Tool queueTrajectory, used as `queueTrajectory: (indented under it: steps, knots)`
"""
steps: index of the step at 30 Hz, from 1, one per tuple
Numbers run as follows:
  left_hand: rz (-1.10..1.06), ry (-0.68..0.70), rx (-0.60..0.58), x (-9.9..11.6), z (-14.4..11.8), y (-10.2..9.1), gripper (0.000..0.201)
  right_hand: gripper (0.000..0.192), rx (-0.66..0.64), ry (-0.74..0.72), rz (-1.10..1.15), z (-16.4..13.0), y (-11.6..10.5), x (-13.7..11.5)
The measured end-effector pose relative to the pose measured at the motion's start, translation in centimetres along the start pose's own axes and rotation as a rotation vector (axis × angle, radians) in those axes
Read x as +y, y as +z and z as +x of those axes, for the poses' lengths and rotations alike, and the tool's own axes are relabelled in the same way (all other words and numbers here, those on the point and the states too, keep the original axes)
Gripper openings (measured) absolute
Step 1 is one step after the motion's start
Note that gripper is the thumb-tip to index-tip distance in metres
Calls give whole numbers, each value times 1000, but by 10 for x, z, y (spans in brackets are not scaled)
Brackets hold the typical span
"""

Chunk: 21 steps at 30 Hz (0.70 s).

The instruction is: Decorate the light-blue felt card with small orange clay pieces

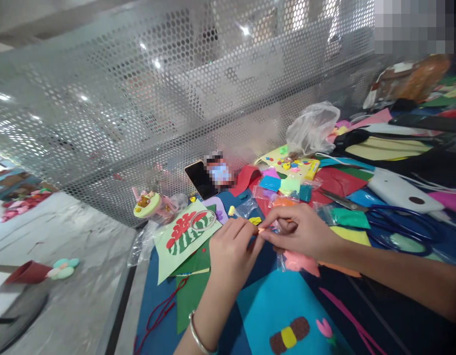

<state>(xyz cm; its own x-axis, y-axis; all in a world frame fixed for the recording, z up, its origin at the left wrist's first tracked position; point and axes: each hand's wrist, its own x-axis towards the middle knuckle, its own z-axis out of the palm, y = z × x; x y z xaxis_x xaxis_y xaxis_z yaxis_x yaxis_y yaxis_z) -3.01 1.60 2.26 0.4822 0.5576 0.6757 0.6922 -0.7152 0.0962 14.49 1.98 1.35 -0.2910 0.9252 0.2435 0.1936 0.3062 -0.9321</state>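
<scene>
From the head camera, the left hand (231,246) and the right hand (301,231) meet above the middle of the desk (157,305), fingertips pinched together on a small orange piece of clay (261,230) held between them. Both hands are closed in a fine pinch on it; the piece is too small to make out its shape. A silver bangle (198,335) circles the left wrist.

Just below the right hand lies a pink lump of clay in a clear plastic bag (299,261). Under the forearms sits a light blue felt sheet (283,315) carrying a brown-and-yellow clay bow shape (289,336) and a small pink clay tulip (325,328). To the left of the left hand rests a pale green card with red and dark green clay decoration (183,236), lying over dark green felt (191,291), with a red cord (161,310) trailing beside it.

Beyond the hands lie several small clear bags of coloured clay (283,190), a yellow card dotted with small clay shapes (290,165) and a crumpled clear plastic bag (311,128). To the right lie blue-handled scissors (398,229) and a white oblong device (398,192). A black phone (200,180) leans against the perforated metal screen (139,98) behind the desk. On the grey surface far left stands a dark red cone-shaped cup (28,272).
</scene>
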Motion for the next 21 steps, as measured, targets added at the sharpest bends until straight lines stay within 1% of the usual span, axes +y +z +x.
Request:
queueTrajectory:
  steps: [2,4,6,8,15,18,21]
  knots:
    - [11,-8,25,1,0,1,17,20,12,26,37,2,-1,0]
    - [-39,-43,60,2,0,1,10,21,20,52,77,4,-4,1]
    - [-115,-61,101,3,0,1,20,22,18,86,116,6,-6,2]
    - [-186,-52,128,3,0,0,22,24,2,121,151,7,-7,4]
    - [-286,-92,245,5,1,-1,14,43,-157,266,309,7,-5,9]
    - [-300,-133,222,7,1,-1,13,40,-179,274,341,8,-4,10]
    - [-410,-253,136,9,2,0,21,37,-133,270,326,9,-5,9]
